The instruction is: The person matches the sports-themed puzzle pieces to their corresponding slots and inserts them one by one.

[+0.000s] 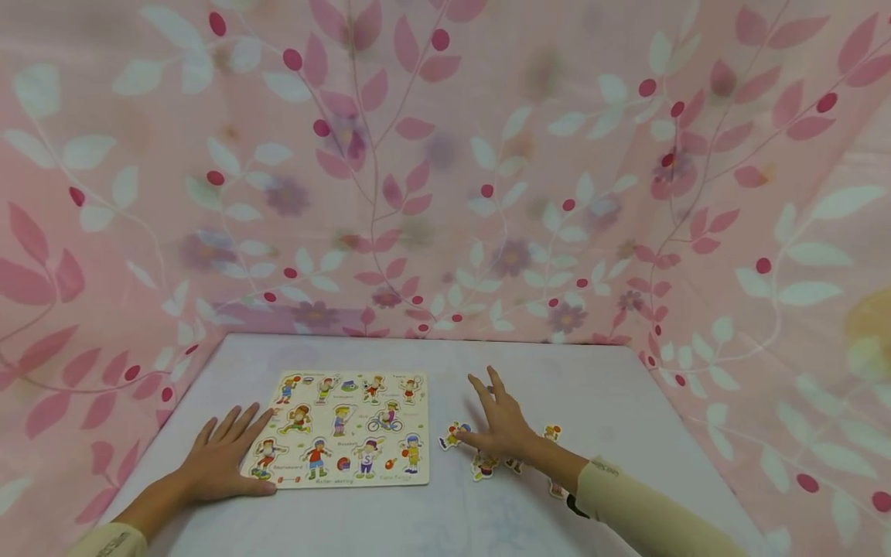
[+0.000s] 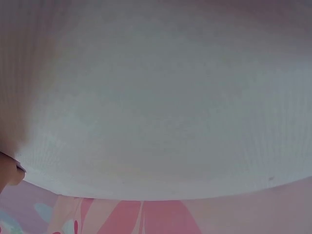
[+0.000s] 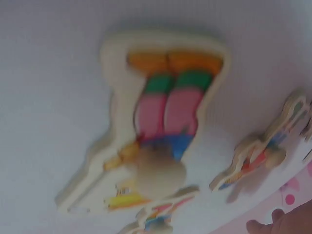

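A flat puzzle board (image 1: 326,410) with printed sports figures lies on the left of the white table. My left hand (image 1: 226,460) rests beside it with fingers spread, the fingertips and thumb at the board's left edge. To the board's right, my right hand (image 1: 497,422) hovers over loose puzzle pieces, fingers stretched apart. Its thumb is close to one figure piece (image 1: 448,439); I cannot tell if they touch. Large in the right wrist view is a knobbed figure piece (image 3: 165,114) with pink trousers, with another piece (image 3: 261,156) to its right. A left fingertip (image 2: 9,173) shows in the left wrist view.
Beyond and below the right hand lie more loose pieces, one (image 1: 552,433) above the forearm and one (image 1: 483,468) left of it. A floral pink curtain (image 1: 431,193) encloses the table (image 1: 362,526) at the back and both sides.
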`<state>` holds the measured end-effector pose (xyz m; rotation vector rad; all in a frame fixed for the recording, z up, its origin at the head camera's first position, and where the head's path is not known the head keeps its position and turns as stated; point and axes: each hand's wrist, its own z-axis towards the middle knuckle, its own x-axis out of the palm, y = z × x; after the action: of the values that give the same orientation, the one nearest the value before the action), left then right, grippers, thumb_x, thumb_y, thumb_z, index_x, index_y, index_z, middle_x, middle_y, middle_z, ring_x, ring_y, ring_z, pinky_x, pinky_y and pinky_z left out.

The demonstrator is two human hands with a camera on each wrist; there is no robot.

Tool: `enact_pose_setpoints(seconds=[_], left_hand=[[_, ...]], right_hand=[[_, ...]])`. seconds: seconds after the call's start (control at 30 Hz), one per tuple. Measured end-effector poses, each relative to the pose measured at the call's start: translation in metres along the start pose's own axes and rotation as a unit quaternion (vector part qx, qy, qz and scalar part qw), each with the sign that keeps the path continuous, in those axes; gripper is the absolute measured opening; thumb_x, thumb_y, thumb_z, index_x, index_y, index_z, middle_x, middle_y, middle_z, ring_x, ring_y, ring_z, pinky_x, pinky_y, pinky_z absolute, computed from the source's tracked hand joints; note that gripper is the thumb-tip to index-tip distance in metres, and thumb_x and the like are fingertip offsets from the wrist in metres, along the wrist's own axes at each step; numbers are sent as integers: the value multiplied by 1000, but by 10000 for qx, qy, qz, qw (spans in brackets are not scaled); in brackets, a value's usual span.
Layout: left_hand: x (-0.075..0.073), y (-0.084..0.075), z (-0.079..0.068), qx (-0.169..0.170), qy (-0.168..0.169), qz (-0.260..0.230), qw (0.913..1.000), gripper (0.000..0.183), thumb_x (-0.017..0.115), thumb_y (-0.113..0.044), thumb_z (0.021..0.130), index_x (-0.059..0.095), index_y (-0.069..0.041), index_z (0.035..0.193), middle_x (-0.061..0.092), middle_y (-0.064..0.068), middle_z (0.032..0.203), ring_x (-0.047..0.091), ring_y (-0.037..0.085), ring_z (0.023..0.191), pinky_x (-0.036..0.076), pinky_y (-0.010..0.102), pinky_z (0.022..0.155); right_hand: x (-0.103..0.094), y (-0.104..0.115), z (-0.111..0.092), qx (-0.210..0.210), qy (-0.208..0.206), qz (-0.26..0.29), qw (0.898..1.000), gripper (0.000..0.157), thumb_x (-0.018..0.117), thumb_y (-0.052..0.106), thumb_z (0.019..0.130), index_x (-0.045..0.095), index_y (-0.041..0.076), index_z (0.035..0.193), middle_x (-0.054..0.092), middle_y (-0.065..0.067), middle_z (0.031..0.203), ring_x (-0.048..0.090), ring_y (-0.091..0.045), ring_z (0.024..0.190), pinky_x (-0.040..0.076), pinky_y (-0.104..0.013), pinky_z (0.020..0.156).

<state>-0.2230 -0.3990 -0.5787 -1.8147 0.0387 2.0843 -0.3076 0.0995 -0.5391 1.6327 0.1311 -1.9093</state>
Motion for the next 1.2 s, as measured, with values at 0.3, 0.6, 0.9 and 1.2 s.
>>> enact_pose_setpoints(seconds=[0.3, 0.6, 0.9, 1.2], left_hand=[[2, 1, 3, 9, 6, -11, 10000, 122, 71, -80, 61, 31, -12, 154, 27, 23, 159, 21, 50, 143, 11, 71, 110], [5, 1, 2, -2, 27, 47, 10000, 122, 71, -81, 61, 33, -11, 154, 27, 23, 158, 22, 50, 143, 12, 72, 110], [4, 3, 4, 36, -10, -12, 10000, 122, 71, -80, 61, 31, -12, 155, 26, 23, 159, 21, 50, 143, 11, 71, 110], [3, 2, 2, 3, -13, 43, 10000, 122, 72, -80, 60, 34, -11, 153, 29, 23, 158, 23, 50, 142, 13, 71, 109]], right_hand=[[9, 21, -8, 679, 105, 1447, 9871, 22, 80, 27, 83, 66, 11, 90, 55, -22, 131, 57, -40, 119, 48, -55, 98], [25, 35, -6, 1032, -449, 575, 9920, 22, 86, 28, 74, 68, 14, 70, 66, -6, 100, 61, -25, 94, 49, -46, 79], [19, 48, 7, 1023, -424, 1222, 9863, 19, 82, 13, 77, 66, 10, 66, 61, -3, 93, 58, -15, 86, 51, -30, 74], [33, 68, 15, -360, 659, 1829, 9803, 11, 78, 14, 84, 70, 12, 77, 64, -5, 113, 61, -15, 102, 51, -24, 85]])
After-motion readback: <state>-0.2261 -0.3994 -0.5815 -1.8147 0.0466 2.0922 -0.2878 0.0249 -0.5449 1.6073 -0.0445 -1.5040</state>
